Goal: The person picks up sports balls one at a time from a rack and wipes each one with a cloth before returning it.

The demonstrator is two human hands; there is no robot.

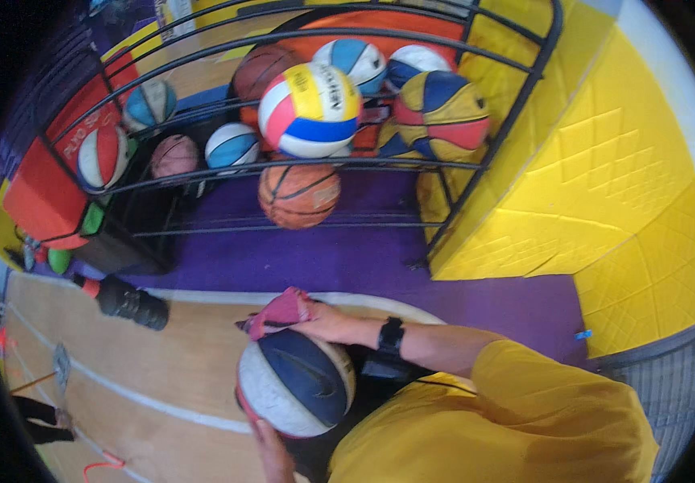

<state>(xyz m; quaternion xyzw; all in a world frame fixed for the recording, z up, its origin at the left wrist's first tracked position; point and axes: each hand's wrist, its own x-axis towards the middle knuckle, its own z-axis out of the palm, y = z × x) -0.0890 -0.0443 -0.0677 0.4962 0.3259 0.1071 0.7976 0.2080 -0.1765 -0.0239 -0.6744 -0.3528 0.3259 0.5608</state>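
A white, dark blue and red basketball [305,383] with a Nike mark is held before my body. My left hand [272,450] supports its lower left side, with the fingers partly hidden. My right hand [323,323], with a black band on the wrist, grips a crumpled pink cloth [281,311] against the top of the ball. Beyond my hands stands a black metal ball rack [323,162]. It holds a multicoloured volleyball [311,111], a blue and yellow basketball [441,115] and several other balls. An orange basketball [299,194] sits on its lower level.
Yellow padding [613,229] covers the wall at the right, above a grey slatted surface [667,386]. A red plyometric box [45,193] is at the left of the rack. A black object [133,305] lies on the wooden floor. Another person's dark-clothed legs [42,416] show at the lower left.
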